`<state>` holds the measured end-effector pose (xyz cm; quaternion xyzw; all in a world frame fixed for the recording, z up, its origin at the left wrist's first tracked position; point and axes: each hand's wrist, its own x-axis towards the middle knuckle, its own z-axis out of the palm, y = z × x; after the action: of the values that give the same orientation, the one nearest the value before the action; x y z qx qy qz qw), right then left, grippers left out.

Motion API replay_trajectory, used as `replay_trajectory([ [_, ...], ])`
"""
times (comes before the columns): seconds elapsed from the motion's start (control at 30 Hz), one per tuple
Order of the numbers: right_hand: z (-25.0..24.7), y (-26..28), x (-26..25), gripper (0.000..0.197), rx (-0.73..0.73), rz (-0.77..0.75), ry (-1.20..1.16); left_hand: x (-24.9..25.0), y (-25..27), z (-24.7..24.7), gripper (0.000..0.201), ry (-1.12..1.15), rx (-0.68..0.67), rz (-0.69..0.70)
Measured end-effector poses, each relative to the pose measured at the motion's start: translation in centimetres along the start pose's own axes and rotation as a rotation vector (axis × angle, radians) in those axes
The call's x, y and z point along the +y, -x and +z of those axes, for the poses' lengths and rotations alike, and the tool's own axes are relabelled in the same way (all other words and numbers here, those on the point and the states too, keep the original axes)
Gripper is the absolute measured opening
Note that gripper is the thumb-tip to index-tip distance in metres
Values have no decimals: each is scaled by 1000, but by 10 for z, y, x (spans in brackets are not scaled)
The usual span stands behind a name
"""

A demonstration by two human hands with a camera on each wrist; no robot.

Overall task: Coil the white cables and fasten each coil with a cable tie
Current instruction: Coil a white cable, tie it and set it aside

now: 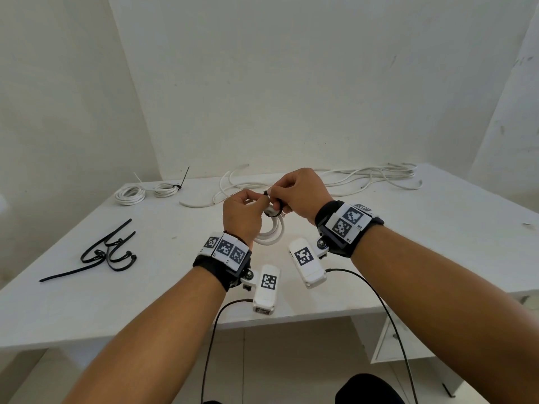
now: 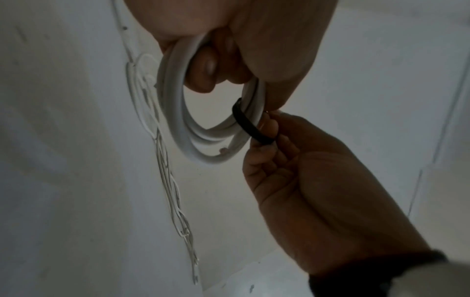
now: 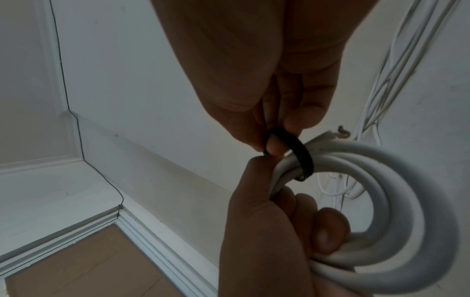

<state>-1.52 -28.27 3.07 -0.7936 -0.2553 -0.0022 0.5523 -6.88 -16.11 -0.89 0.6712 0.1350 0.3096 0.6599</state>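
Note:
My left hand (image 1: 248,205) grips a small coil of thick white cable (image 1: 268,236) held above the table's middle. A black cable tie (image 1: 277,208) loops round the coil's top. My right hand (image 1: 288,193) pinches that tie beside the left thumb. In the left wrist view, left hand (image 2: 254,50) fingers pass through the coil (image 2: 169,100), and the right hand (image 2: 292,170) holds the tie (image 2: 248,124). The right wrist view shows the right hand (image 3: 254,80) pinching the tie (image 3: 304,156) over the coil (image 3: 412,201), with the left hand (image 3: 267,231) below.
Two small white coils (image 1: 129,195) (image 1: 166,189) lie at the table's back left. Loose white cables (image 1: 373,176) sprawl along the back edge. Several black cable ties (image 1: 108,252) lie at the left. The white table (image 1: 291,316) stands against the wall.

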Motion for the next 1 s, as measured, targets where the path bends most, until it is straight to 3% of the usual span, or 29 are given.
replay_trajectory([
  [0.1, 0, -1, -1, 14, -23, 17, -3, 3, 1, -3, 15, -29, -29, 36],
  [0.2, 0, -3, 1, 32, -91, 69, 86, 7, 2, -5, 17, 4, -63, 26],
  [0.37, -6, 2, 2, 19, -185, 268, -342, 12, 3, -6, 22, 42, -132, -22],
  [0.57, -12, 0, 11, 10, -217, 370, -532, 7, 6, -7, 25, 57, -219, -48],
  [0.73, -20, -18, 15, 15, -51, 382, -450, 3, 9, -8, 22, 105, -330, -55],
  [0.83, -14, -15, 13, 15, 18, 367, -522, 1, 5, -10, 25, 190, -340, -87],
  [1.0, -1, -4, 14, 22, -234, 384, -593, 2, 0, -14, 30, 227, -325, -102],
])
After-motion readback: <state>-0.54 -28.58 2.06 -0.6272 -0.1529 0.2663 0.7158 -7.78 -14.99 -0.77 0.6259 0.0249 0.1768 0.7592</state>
